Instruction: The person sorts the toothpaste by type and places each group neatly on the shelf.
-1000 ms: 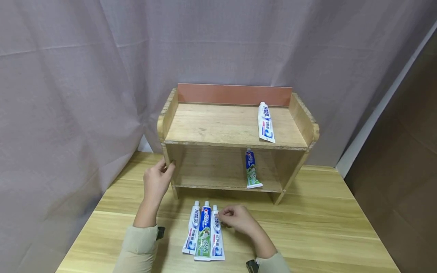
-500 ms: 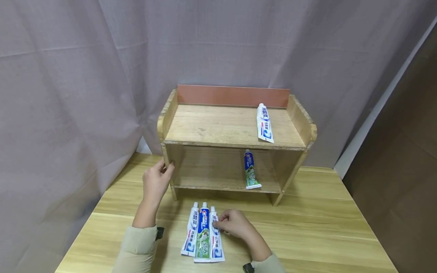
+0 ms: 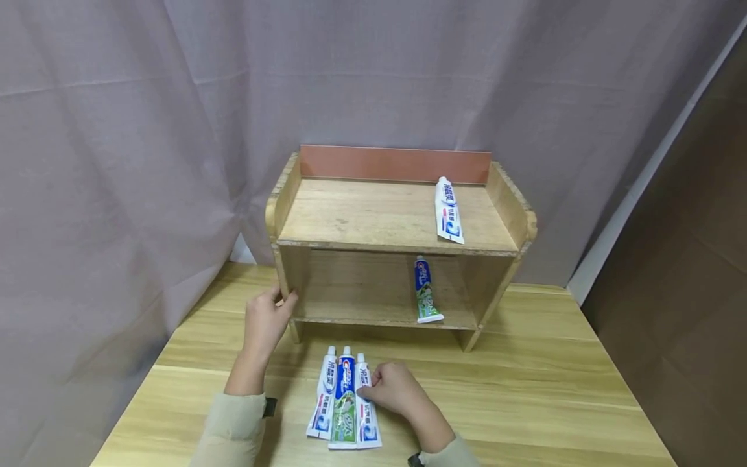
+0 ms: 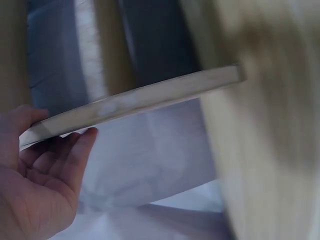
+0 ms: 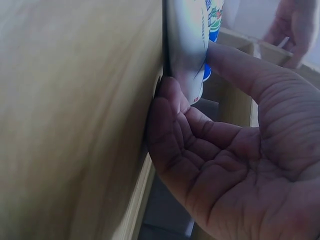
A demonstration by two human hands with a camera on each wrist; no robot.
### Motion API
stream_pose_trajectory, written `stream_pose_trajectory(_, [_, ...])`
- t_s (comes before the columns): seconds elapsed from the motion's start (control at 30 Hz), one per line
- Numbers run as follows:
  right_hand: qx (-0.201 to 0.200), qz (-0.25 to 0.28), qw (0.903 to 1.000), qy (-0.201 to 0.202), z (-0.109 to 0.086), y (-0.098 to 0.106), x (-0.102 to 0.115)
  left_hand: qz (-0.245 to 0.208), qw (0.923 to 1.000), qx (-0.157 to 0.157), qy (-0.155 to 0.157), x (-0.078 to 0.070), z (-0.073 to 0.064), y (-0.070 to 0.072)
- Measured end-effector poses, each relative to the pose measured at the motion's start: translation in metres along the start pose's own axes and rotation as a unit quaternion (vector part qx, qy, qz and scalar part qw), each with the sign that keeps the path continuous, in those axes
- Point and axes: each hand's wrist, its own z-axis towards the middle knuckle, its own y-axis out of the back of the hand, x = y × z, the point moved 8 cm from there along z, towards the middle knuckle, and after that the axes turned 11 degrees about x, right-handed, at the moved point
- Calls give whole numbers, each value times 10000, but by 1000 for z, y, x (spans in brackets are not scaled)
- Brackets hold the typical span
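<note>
Three toothpaste tubes lie side by side on the table, caps toward the shelf. My right hand (image 3: 397,388) pinches the right-hand white toothpaste tube (image 3: 367,425); in the right wrist view the thumb lies on the tube (image 5: 187,50) and the fingertips reach its lower edge by the tabletop. Next to it are a blue-green toothpaste tube (image 3: 344,415) and another white toothpaste tube (image 3: 324,402). My left hand (image 3: 265,324) holds the left side panel of a two-tier wooden shelf (image 3: 350,246). In the left wrist view, thumb and fingers lie either side of the panel (image 4: 150,95).
On the upper tier lies a white toothpaste tube (image 3: 448,211), right of the middle. Below it, a blue-green tube (image 3: 426,288) rests on the lower tier. A grey curtain (image 3: 373,78) hangs behind the wooden table (image 3: 554,389), and a brown panel (image 3: 688,227) stands at the right.
My right hand has moved down along the right-hand white tube, its thumb now farther over it. The left hand has slid slightly lower on the side panel. The tubes keep their places.
</note>
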Motion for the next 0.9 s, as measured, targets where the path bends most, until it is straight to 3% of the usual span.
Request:
stream_pose_trajectory(0.07, [-25, -47, 10000, 23, -1, -1, 2, 3, 9992, 304, 256, 12, -3, -8])
stream_pose_trajectory(0.17, [13, -80, 10000, -14, -1, -2, 2, 59, 9976, 433, 528, 21, -6, -13])
stream_pose_trajectory(0.4, [29, -2, 10000, -87, -1, 0, 2, -648, 9960, 424, 436, 26, -3, -22])
stream_pose_trajectory(0.73, [-3, -142, 9998, -132, 0, 0, 4, -434, 9986, 168, 253, 29, -7, -23])
stream_pose_trajectory(0.9, [-16, -233, 9996, -160, 0, 0, 3, -352, 9988, 293, 197, 28, -8, -24])
